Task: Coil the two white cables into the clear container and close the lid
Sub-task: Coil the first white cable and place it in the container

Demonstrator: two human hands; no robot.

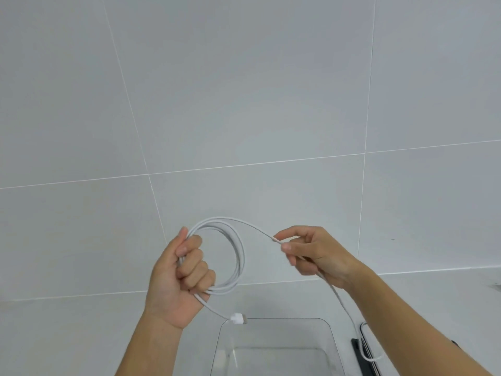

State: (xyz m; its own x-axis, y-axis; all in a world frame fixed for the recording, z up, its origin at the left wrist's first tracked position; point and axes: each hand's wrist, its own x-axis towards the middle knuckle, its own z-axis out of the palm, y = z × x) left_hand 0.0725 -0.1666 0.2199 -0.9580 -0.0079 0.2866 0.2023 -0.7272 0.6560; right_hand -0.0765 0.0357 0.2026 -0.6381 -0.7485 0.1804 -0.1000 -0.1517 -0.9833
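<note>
My left hand [180, 278] is closed around several loops of a white cable [238, 253], held up in front of the tiled wall. The cable's white plug [238, 319] dangles below that hand, just above the far left corner of the clear container [273, 325]. My right hand [311, 253] pinches the same cable's free length between thumb and fingers, to the right of the coil. From there the cable drops down past my right wrist toward the counter. The container stands open below my hands, and nothing shows inside it.
A dark flat object [364, 354], partly hidden by my right forearm, lies on the white counter right of the container, with a loop of white cable [366, 340] over it. A grey tiled wall [244, 104] fills the background.
</note>
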